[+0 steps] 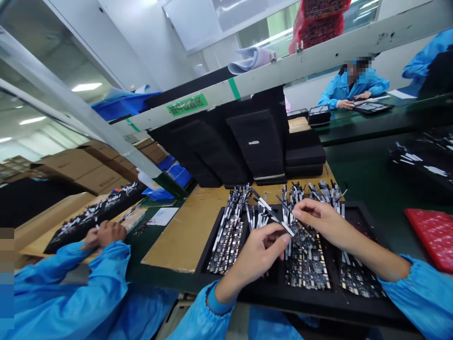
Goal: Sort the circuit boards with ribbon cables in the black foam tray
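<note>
Circuit board (301,234), small and dark with a white strip (279,221) sticking out of it toward the upper left, is held up between both hands just above the black tray (357,307) at the near middle of the bench. The left hand (256,257) comes in from the near side with thumb and forefinger pinched together on the near end of the white strip, right where it meets the board, the other fingers curled under. The right hand (320,217) reaches in from the right, its fingers bent down and closed lightly on the far edge of the board, thumb tucked beneath; exactly how the thumb sits cannot be made out. Both forearms wear blue sleeves (424,293). In the tray lie rows of more boards (307,269) with their white strips fanning up toward the far side, one row at the left (226,241) and others under and to the right of the hands. The tray rests partly on a sheet of brown cardboard (187,231). Behind it stand black foam pads (255,141) leaning against a white rail. At the near left, another person's hands (104,234) in blue sleeves work over a second tray (88,217). A red sheet (432,236) lies at the right edge, and a further person (354,85) sits at a far bench.
</note>
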### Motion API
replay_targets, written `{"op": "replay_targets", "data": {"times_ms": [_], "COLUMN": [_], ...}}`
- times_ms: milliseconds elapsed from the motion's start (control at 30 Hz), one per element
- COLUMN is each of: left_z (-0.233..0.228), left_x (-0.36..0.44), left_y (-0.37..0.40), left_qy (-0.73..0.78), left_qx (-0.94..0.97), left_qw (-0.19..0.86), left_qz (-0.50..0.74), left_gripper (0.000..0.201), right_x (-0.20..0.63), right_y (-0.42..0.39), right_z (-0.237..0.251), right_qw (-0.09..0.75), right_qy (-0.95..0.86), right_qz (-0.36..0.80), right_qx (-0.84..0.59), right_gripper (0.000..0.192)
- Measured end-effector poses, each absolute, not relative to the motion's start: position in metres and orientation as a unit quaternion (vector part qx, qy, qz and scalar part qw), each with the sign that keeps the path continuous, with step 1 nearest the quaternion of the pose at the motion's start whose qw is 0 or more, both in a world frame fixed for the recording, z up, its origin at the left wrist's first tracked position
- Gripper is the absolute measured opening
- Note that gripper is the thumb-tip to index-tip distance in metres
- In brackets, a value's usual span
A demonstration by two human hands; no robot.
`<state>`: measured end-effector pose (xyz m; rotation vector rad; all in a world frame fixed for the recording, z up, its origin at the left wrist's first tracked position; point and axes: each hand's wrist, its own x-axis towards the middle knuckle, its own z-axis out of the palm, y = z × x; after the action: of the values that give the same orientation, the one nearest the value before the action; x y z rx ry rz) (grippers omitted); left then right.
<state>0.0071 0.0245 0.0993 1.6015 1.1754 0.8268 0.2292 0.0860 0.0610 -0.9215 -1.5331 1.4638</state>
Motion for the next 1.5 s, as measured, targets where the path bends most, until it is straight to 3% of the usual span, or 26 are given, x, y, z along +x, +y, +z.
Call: {"op": "replay_targets", "data": {"times_ms": [433,600,700,800,1500], "left_z": [0.093,0.088,0.088,0.090,0.094], "left_x": [0.003,-0.005,-0.006,-0.005,-0.001], "left_y": [0.027,0.031,0.031,0.030,0.022], "left_qy": [0.476,0.474,0.481,0.480,0.450], "left_qx": [0.639,0.617,0.610,0.616,0.688], "left_qw": [0.477,0.485,0.484,0.479,0.386], "left_qz": [0.371,0.400,0.402,0.400,0.418], "left_gripper": [0.021,0.028,0.030,0.029,0.019], "right_x": [0.230,0.230,0.232,0.234,0.236], "right_y": [0.084,0.084,0.084,0.084,0.085], "right_z": [0.057,0.055,0.059,0.063,0.063], "right_qw": [0.409,0.440,0.405,0.377,0.385], "right_qy": [-0.592,-0.544,-0.581,-0.632,-0.617], "right_qz": [0.609,0.628,0.618,0.586,0.609], "right_qx": [-0.332,-0.342,-0.342,-0.339,-0.317], "right_gripper": [0.051,0.076,0.057,0.051,0.060]}}
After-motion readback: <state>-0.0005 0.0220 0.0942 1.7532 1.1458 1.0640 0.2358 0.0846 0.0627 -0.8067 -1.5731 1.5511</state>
